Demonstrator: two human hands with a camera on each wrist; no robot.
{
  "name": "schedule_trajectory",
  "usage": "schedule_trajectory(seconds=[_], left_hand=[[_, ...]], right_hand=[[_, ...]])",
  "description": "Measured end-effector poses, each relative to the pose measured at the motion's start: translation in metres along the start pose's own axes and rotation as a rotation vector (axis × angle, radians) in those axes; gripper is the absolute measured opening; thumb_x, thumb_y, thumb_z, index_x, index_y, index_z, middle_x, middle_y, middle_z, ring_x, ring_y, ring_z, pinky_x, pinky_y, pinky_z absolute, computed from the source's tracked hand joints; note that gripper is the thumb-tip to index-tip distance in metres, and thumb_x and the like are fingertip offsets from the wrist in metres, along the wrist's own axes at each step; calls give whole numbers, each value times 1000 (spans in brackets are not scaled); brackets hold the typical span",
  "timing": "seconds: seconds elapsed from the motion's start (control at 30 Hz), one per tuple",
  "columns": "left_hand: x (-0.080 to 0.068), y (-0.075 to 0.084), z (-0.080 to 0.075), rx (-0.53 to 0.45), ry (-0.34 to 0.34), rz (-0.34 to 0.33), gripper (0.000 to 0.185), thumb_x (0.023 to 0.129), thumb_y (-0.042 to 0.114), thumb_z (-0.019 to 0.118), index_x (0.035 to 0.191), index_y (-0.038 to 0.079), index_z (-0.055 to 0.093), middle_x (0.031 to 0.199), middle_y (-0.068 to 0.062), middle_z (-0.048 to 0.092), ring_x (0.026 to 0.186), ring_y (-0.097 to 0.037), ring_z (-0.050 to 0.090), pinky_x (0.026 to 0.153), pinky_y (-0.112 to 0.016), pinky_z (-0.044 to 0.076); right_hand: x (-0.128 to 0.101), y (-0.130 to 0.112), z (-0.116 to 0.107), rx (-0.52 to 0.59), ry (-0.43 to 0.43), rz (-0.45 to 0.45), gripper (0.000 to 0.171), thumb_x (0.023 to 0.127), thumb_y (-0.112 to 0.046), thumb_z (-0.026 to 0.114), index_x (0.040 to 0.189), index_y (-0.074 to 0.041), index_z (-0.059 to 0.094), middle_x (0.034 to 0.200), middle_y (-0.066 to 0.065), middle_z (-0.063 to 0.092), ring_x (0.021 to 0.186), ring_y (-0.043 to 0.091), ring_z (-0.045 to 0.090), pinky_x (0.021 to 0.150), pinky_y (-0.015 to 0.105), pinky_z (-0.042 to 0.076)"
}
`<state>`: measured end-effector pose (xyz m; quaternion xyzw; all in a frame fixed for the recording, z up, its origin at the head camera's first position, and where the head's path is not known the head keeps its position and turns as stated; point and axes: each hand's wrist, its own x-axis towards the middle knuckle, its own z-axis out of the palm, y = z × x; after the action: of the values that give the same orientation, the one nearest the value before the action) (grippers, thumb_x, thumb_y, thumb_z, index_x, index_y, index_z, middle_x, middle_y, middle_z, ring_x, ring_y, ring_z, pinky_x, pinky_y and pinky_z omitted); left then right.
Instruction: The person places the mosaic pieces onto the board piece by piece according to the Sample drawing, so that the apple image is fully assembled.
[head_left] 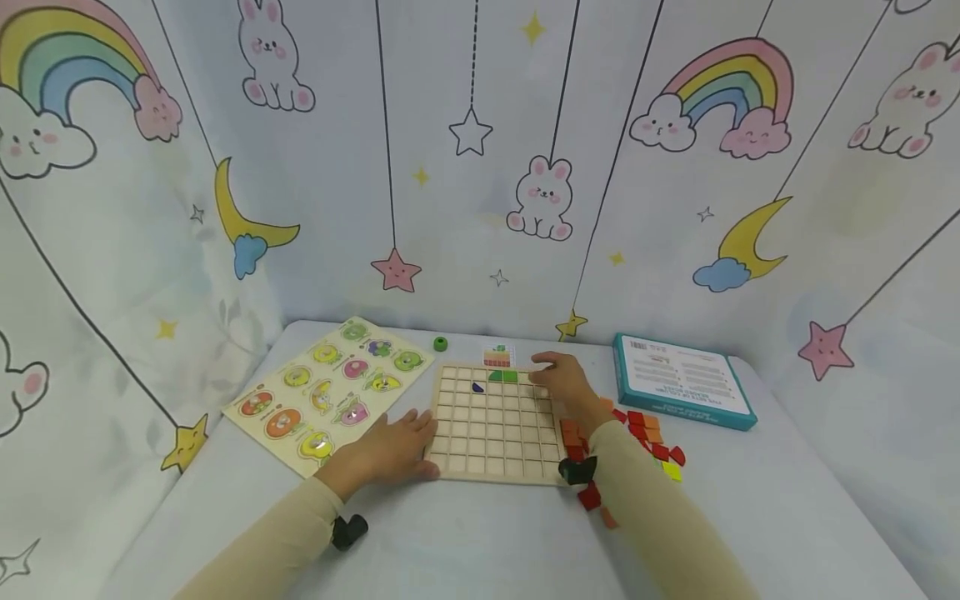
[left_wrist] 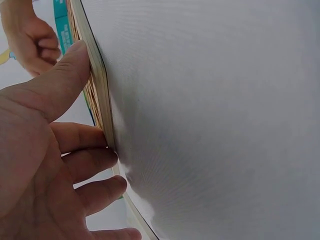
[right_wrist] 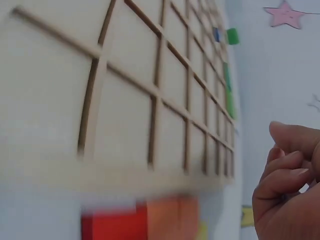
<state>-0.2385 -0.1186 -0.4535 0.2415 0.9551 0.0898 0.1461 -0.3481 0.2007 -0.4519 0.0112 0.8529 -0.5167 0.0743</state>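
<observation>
A wooden grid board [head_left: 487,432] lies flat, seen from the person's seat. In its back row sit green pieces [head_left: 510,377], and a dark blue piece [head_left: 477,387] lies just left of and nearer than them. My left hand [head_left: 397,447] rests at the board's left side, its fingers fairly straight; thumb and fingertips touch the edge in the left wrist view. My right hand [head_left: 564,382] is over the back right corner, fingers curled in the right wrist view [right_wrist: 287,180], with nothing visible between them.
Red and orange pieces [head_left: 636,419] lie scattered along the board's right side, with a yellow one [head_left: 672,471]. A small picture card [head_left: 498,357] and a green bead-like ring [head_left: 440,343] stand behind. A fruit puzzle board [head_left: 300,400] lies left; a teal box [head_left: 686,382] lies right.
</observation>
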Motion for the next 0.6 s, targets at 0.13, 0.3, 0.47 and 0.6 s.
schedule_trajectory(seconds=[0.13, 0.3, 0.47, 0.6], left_hand=[[0, 1, -1, 0, 2, 4, 82, 95, 54, 66, 155, 5, 41, 164, -13, 35, 153, -35, 29, 119, -68, 23], [2, 3, -3, 19, -6, 2, 82, 95, 54, 65, 156, 5, 40, 164, -12, 34, 153, -36, 29, 119, -68, 23], [1, 3, -5, 18, -3, -4, 81, 95, 52, 66, 155, 4, 41, 164, -13, 35, 152, -37, 29, 119, -69, 23], [0, 4, -4, 17, -5, 4, 81, 95, 52, 66, 155, 3, 41, 163, -14, 35, 152, -37, 30, 118, -69, 23]], right_hand=[[-25, 7, -44, 124, -11, 37, 50, 100, -18, 66, 147, -10, 54, 105, 10, 59, 59, 15, 40, 51, 26, 35], [-70, 26, -102, 273, 47, 127, 57, 99, -32, 69, 150, -18, 50, 99, 2, 58, 63, 14, 45, 53, 22, 38], [-109, 55, -145, 506, 65, 131, 33, 102, -26, 65, 134, -24, 61, 82, -7, 50, 59, 9, 39, 50, 18, 35], [-133, 71, -165, 645, 84, 130, 18, 102, -19, 64, 116, -29, 71, 89, -7, 50, 62, 7, 42, 50, 15, 36]])
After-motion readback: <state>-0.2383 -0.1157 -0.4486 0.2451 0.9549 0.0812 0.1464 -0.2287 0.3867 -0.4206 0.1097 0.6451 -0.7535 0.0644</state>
